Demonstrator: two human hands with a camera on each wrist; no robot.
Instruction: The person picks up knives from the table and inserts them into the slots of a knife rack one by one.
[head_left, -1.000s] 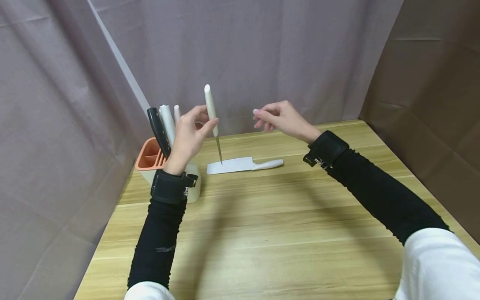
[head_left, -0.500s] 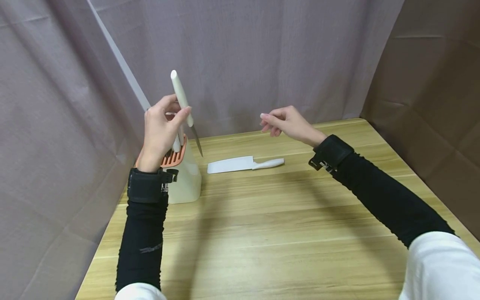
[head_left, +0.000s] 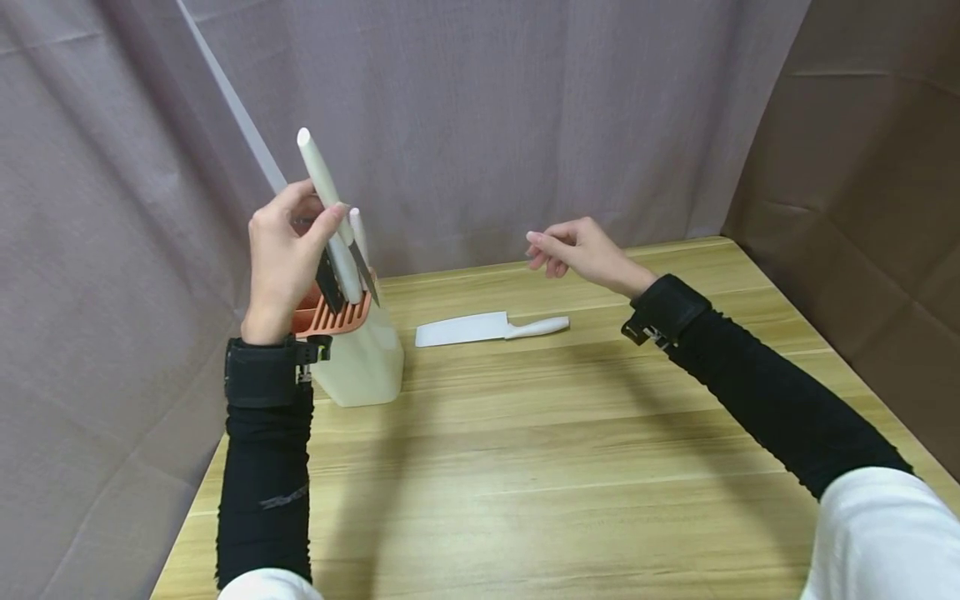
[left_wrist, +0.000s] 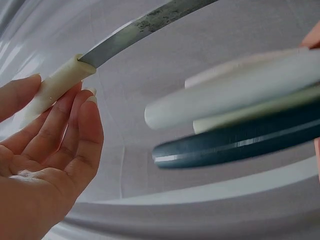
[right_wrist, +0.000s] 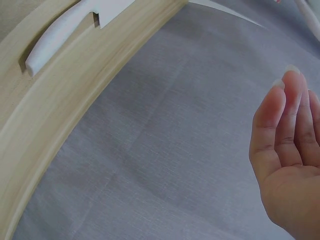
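Above the orange slotted top of the knife block, a slim knife with a cream handle and narrow steel blade point(head_left: 335, 218) is held in the air by the left hand point(head_left: 283, 254). Its long axis runs steeply, tilted from upright: the rounded handle end points up and to the left, the blade tip points down and to the right, ending close over the block's slots. The thumb and fingers point(left_wrist: 75, 125) are curled round the lower part of the handle, pinching it just above where the steel begins; the left wrist view shows the blade point(left_wrist: 145, 27) running away from the fingertips, dull and spotted.

Just beneath stands the cream plastic knife block with an orange slotted top point(head_left: 365, 358), near the left rear corner of the tabletop point(head_left: 570, 467). A white handle point(head_left: 358, 233) and a black handle point(head_left: 327, 283) rise from its slots, leaning the same way as the held knife.

Right of the block, apart from it, a white cleaver with a white handle point(head_left: 480, 328) lies flat, blade toward the block and handle pointing right.

Over the far part of the tabletop the right hand point(head_left: 577, 248) hovers with fingers loosely bent and holds nothing, well apart from the cleaver below it. Grey cloth point(head_left: 487, 108) hangs behind and at both sides
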